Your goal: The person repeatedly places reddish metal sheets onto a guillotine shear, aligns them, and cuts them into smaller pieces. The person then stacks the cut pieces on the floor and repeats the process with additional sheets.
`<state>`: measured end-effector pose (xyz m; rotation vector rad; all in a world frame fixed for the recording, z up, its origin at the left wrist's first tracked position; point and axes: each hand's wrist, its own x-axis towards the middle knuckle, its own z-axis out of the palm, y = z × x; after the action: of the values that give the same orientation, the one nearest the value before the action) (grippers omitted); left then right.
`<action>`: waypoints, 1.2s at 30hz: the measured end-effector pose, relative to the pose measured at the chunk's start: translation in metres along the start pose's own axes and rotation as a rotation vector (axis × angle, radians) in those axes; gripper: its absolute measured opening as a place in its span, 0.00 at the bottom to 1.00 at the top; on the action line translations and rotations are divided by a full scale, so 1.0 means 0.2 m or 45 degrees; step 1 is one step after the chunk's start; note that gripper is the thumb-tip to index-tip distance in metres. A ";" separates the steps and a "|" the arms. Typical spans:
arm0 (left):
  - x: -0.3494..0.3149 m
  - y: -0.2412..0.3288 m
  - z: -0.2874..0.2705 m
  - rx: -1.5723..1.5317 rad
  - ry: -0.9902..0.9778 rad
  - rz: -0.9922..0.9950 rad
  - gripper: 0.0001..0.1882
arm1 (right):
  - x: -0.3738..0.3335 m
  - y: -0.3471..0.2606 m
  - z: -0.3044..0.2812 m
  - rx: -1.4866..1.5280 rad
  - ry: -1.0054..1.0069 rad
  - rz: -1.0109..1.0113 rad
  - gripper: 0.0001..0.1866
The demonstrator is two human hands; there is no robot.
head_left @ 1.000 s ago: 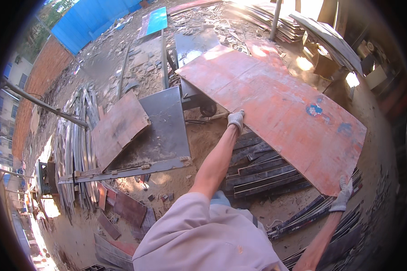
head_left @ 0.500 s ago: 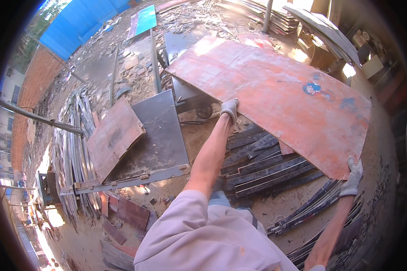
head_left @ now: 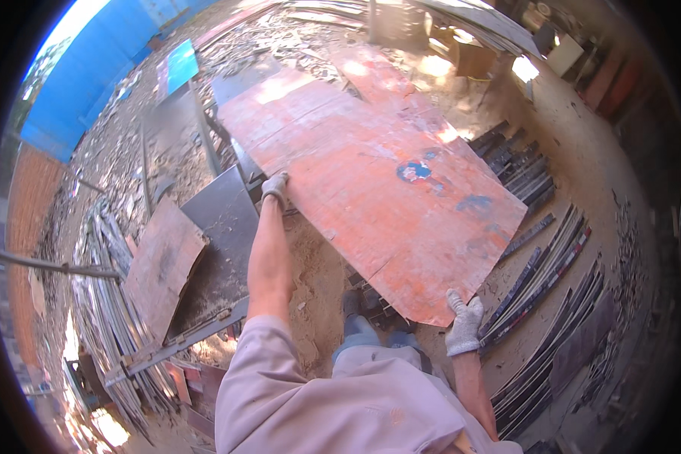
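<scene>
Our left hand [head_left: 276, 187] and right hand [head_left: 465, 321] are gripping a worn reddish board [head_left: 363, 197] by its edges.
Compared with half a second ago, we are seeing the board farther left, now covering much of the dark strips [head_left: 520, 172], whose ends are showing at its 3 o'clock. Blue patches [head_left: 414, 172] are marking its face. From our left hand it is extending toward 3 o'clock; from our right, toward 11 o'clock.
</scene>
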<state>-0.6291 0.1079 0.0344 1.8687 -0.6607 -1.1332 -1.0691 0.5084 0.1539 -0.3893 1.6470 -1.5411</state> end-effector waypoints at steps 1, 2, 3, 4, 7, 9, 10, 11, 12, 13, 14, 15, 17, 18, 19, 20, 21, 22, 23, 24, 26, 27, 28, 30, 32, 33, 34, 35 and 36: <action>0.10 -0.05 -0.26 -0.167 0.020 0.027 0.23 | -0.06 -0.05 0.04 0.036 -0.124 0.004 0.21; 0.13 -0.19 -0.39 -0.311 0.008 0.013 0.23 | -0.11 -0.12 0.03 0.051 -0.204 0.025 0.20; -0.12 -0.31 0.06 -0.413 -0.259 -0.128 0.22 | -0.11 -0.13 -0.14 -0.059 -0.049 -0.045 0.18; -0.16 -0.39 0.00 -0.524 -0.301 -0.189 0.18 | -0.11 -0.16 -0.22 -0.065 -0.036 -0.037 0.16; -0.61 -0.44 0.04 -0.810 -0.859 -0.417 0.18 | -0.02 -0.10 -0.54 -0.168 0.199 0.031 0.11; -0.79 -0.49 0.00 -0.826 -1.044 -0.363 0.30 | -0.05 0.01 -0.76 -0.281 0.343 0.098 0.13; -0.90 -0.44 0.05 -0.768 -1.063 -0.433 0.34 | -0.09 0.02 -0.81 -0.291 0.432 0.117 0.16; -0.98 -0.43 0.10 -0.670 -0.966 -0.459 0.34 | -0.17 0.03 -0.84 -0.394 0.509 0.121 0.22; -0.93 -0.50 0.09 -0.622 -1.095 -0.333 0.33 | -0.15 0.18 -0.94 -0.447 0.522 0.212 0.28; -0.91 -0.53 0.05 -0.606 -1.057 -0.335 0.31 | -0.18 0.14 -0.92 -0.643 0.609 0.181 0.34; -0.93 -0.51 0.03 -0.570 -1.085 -0.243 0.27 | -0.26 0.08 -0.87 -0.782 0.694 0.315 0.38; -1.00 -0.51 0.06 -0.564 -1.061 -0.317 0.23 | -0.29 0.24 -1.04 -0.813 0.601 0.388 0.39; -0.99 -0.58 0.03 -0.433 -0.993 -0.234 0.20 | -0.38 0.25 -1.16 -0.751 0.620 0.444 0.38; -1.16 -0.57 0.10 -0.322 -0.915 -0.160 0.20 | -0.44 0.29 -1.26 -0.721 0.649 0.525 0.38; -1.33 -0.54 0.14 -0.209 -0.832 -0.072 0.19 | -0.53 0.33 -1.36 -0.663 0.660 0.622 0.38; -1.47 -0.55 0.19 -0.130 -0.819 -0.064 0.16 | -0.62 0.36 -1.44 -0.606 0.671 0.716 0.39; -1.61 -0.57 0.27 -0.048 -0.809 -0.064 0.12 | -0.74 0.48 -1.56 -0.631 0.752 0.651 0.38; -1.72 -0.63 0.35 -0.031 -0.874 -0.049 0.12 | -0.84 0.58 -1.67 -0.669 0.823 0.586 0.38; -1.81 -0.71 0.42 -0.011 -0.931 -0.035 0.12 | -0.91 0.66 -1.80 -0.682 0.835 0.668 0.37; -1.93 -0.76 0.48 0.023 -0.986 -0.023 0.13 | -0.99 0.75 -1.94 -0.694 0.844 0.754 0.36; -2.19 -0.84 0.66 0.049 -0.994 -0.107 0.15 | -1.13 0.69 -2.12 -0.500 0.728 1.090 0.36; -2.33 -0.88 0.76 0.071 -1.005 -0.160 0.16 | -1.24 0.72 -2.22 -0.446 0.783 1.105 0.37; -2.45 -0.94 0.88 0.148 -1.069 -0.193 0.14 | -1.36 0.82 -2.32 -0.440 0.907 1.153 0.38; -2.77 -0.98 1.09 0.289 -1.257 -0.097 0.14 | -1.58 0.98 -2.44 -0.346 1.050 1.225 0.39; -3.12 -1.00 1.27 0.487 -1.431 0.053 0.13 | -1.84 1.14 -2.50 -0.158 1.094 1.269 0.38; -3.25 -0.98 1.38 0.583 -1.502 0.156 0.12 | -1.89 1.18 -2.52 -0.089 1.104 1.271 0.38; -3.43 -0.96 1.51 0.675 -1.578 0.261 0.12 | -1.92 1.23 -2.52 -0.022 1.213 1.203 0.37; -3.61 -0.93 1.61 0.654 -1.672 0.299 0.13 | -1.94 1.27 -2.49 0.041 1.314 1.135 0.36; -3.76 -0.90 1.75 0.635 -1.758 0.340 0.13 | -1.93 1.32 -2.47 0.096 1.397 1.052 0.35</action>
<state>-1.2793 0.6436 0.1335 1.0054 -2.0009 -2.1279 -1.1149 1.1694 -0.0026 1.2536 2.0761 -1.1492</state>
